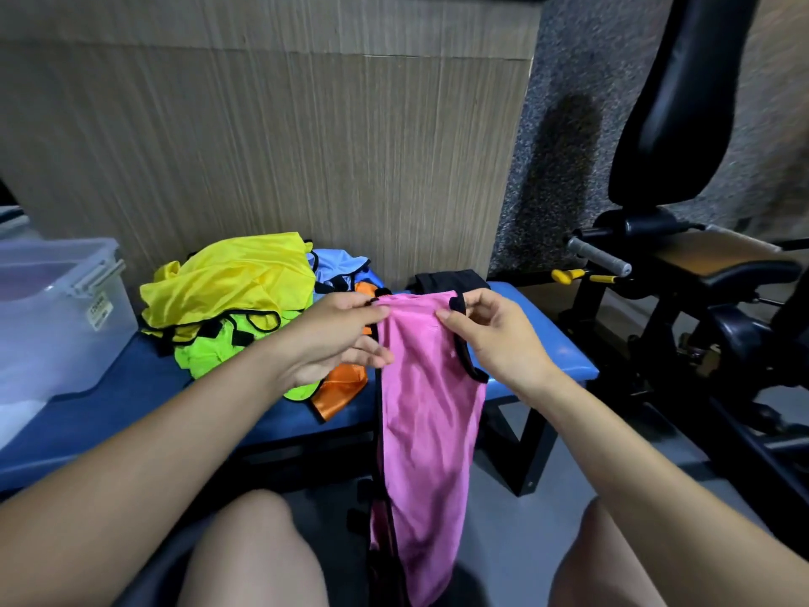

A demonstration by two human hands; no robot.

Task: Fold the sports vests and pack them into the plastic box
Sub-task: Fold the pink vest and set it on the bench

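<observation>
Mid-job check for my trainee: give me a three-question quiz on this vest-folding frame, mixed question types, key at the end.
1. True or false: both hands hold the pink vest by its top edge.
2. The plastic box sits on which side of the vest pile: A left, B right, C behind?
3. Fill in: the topmost vest in the pile is ____.

Key:
1. True: left hand and right hand pinch it.
2. A.
3. Yellow: the yellow vest on the blue bench.

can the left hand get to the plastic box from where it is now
Probably yes, but not freely: the left hand holds the pink vest with the right hand. The plastic box sits open on its side, nothing between.
</observation>
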